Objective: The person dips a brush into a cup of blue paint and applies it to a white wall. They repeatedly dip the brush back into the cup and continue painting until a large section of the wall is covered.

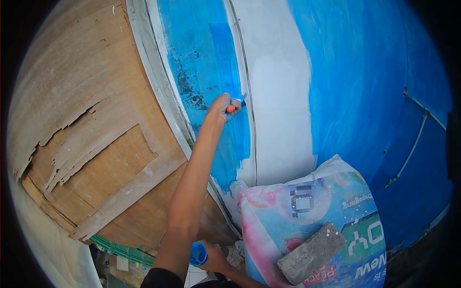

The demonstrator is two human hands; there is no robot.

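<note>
My left hand (224, 106) is closed around a paintbrush with an orange handle (231, 109), reaching up to the wall. The dark bristles (243, 102) meet the edge of a blue painted strip (223, 53), beside a thin cable (247, 62) running down the wall. Fresh, deeper blue shows along the strip's right side; dark, worn patches (189, 89) mark its left. Low down, near my body, my right hand (217, 258) grips a blue cup (198, 254) with its mouth facing up. Blue paint appears to be inside it.
A printed banner sheet (269, 216) covers something bulky at lower right, with a grey block (312, 254) lying on it. Peeling plywood (120, 158) stands at left. White wall (278, 96) separates the strip from a larger blue area (355, 72), where a pipe (413, 144) runs. A green crate (122, 250) sits below.
</note>
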